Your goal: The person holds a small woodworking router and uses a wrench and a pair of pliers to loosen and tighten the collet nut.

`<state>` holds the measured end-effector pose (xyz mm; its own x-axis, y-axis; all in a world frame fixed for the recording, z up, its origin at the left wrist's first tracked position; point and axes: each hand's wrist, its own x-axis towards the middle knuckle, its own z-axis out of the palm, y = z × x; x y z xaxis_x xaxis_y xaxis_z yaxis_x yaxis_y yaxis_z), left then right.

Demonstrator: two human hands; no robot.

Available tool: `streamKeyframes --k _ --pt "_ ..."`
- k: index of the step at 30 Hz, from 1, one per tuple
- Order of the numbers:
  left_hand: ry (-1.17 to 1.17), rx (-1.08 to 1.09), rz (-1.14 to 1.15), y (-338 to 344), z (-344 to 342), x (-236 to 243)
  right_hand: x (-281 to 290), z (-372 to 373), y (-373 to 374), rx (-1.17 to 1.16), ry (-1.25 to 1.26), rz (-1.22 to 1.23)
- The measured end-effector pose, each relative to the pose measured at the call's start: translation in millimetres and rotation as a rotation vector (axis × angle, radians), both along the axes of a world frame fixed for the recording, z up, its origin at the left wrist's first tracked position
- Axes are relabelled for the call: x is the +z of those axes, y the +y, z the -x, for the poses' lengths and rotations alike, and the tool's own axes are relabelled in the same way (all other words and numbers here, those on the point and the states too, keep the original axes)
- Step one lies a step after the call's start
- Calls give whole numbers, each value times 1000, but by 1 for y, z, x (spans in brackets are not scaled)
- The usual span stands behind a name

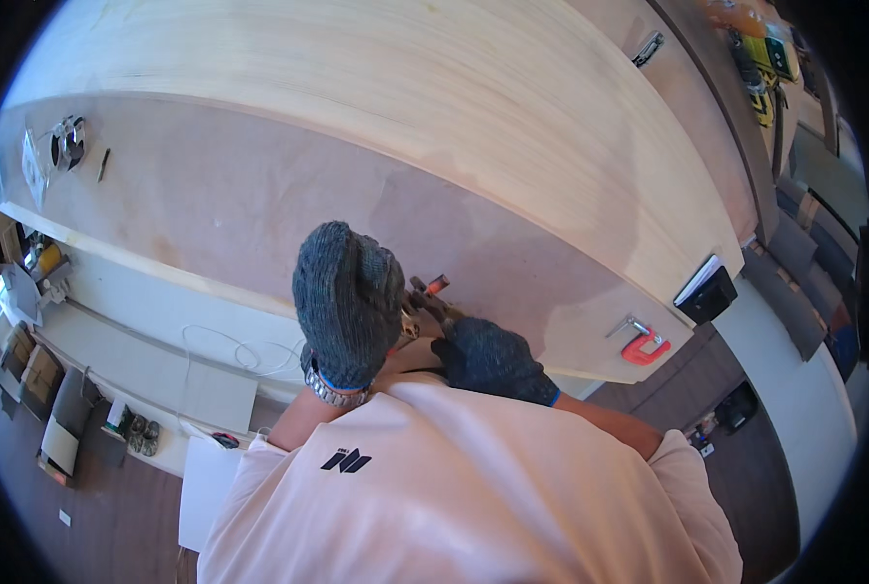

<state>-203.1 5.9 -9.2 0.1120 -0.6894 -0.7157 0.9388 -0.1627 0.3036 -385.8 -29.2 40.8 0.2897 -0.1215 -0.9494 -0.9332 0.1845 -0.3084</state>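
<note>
**Both gloved hands on a small tool at the board's near edge**

The left hand point(349, 302), in a grey knit glove with a metal watch at the wrist, is raised and curled; its back faces the camera, so I cannot tell what, if anything, it grips. The right hand point(488, 358), in a darker glove, lies low against the near edge of the brown board point(259, 209) and is closed round a small tool point(431, 295) with an orange tip, which pokes out between the 2 hands, just above the board's edge.

Judged from how things lie, the setup is done: a pale plywood sheet point(405, 88) lies on top of the board, and a red clamp point(644, 346) grips the board's edge to the right, with a black block point(707, 292) just above it. The work at the edge itself looks to be in progress; the spot under the hands is hidden, so what is finished there cannot be read. A thin white cable point(225, 350) lies loose on the lower shelf to the left.
</note>
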Motion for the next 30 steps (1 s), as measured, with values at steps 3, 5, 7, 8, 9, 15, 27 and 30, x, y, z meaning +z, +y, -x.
streamKeyframes --k 3,5,7,8,9,15,27,30 --pt "68 23 64 2 0 -5 1 2 3 -48 8 38" --pt "115 31 109 3 -1 -7 2 2 6 -90 12 69" --pt "159 40 155 5 -2 -8 0 3 4 -90 0 35" --pt "178 43 181 4 -2 -9 0 3 3 -82 -16 2" --pt "200 45 211 1 -3 -9 0 4 5 -91 -13 10" --pt "49 -28 247 -27 -2 -1 -7 11 21 -210 -155 246" --pt "-1298 -1743 391 -101 -70 60 -2 13 10 -210 -259 250" --pt "-1454 -2000 584 -125 -67 73 -10 13 16 -210 -292 296"
